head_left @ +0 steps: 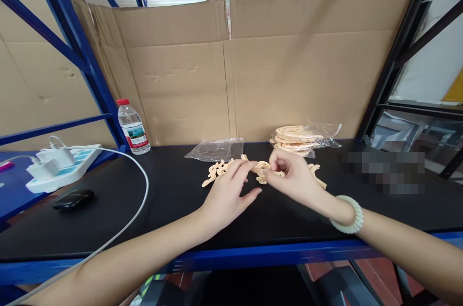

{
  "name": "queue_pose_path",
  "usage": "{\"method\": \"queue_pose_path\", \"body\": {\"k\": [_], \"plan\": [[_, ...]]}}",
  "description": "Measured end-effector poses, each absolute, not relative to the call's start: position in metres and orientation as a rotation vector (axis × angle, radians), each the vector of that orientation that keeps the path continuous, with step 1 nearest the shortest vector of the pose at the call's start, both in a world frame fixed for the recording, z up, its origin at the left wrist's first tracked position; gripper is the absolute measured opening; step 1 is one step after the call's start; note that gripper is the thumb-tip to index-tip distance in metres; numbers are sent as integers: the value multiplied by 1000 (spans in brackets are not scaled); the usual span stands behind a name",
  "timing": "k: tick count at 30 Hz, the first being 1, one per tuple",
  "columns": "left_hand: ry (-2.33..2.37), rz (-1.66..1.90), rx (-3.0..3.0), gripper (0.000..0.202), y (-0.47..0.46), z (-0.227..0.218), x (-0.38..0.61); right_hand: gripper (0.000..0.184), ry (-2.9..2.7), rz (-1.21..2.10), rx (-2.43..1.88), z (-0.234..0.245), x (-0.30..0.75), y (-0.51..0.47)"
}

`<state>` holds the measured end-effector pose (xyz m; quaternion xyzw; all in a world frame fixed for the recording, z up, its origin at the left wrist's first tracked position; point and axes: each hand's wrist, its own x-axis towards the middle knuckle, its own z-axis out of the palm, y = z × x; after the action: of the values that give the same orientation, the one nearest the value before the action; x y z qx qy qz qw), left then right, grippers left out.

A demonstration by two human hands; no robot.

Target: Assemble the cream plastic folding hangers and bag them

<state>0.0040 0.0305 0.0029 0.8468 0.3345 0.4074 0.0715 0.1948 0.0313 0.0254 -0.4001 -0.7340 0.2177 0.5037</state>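
Observation:
Several pale wooden cut-out pieces (217, 171) lie on the black shelf top (162, 204). My left hand (231, 192) rests over them with fingers spread and reaching toward the pieces in the middle. My right hand (291, 175), with a pale bead bracelet (349, 214) on the wrist, has its fingers pinched on a small curved wooden piece (263, 168). Another wooden piece (318, 173) shows just right of that hand.
A pile of wooden rings in a clear bag (298, 138) and an empty clear bag (217, 149) lie behind. A water bottle (132, 127), a white power strip (61, 166) with cable, and a black object (73, 198) sit left. Cardboard walls the back.

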Motion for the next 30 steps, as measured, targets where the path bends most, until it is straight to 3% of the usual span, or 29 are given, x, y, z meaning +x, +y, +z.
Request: {"method": "queue_pose_path", "body": {"k": [4,9,11,22,30], "plan": [[962,1233,2507,9,26,3,4,23,-1971,446,-857,27,169,4],[915,1233,2231,10,21,9,0,25,-2065,658,-690,48,181,3],[927,1176,2074,9,20,10,-4,13,-1942,611,-774,55,195,18],[990,907,1598,14,11,5,-12,25,-2117,388,-1242,27,221,79],[983,1027,1409,12,1,-3,-9,33,-2184,268,-1482,17,205,75]]}}
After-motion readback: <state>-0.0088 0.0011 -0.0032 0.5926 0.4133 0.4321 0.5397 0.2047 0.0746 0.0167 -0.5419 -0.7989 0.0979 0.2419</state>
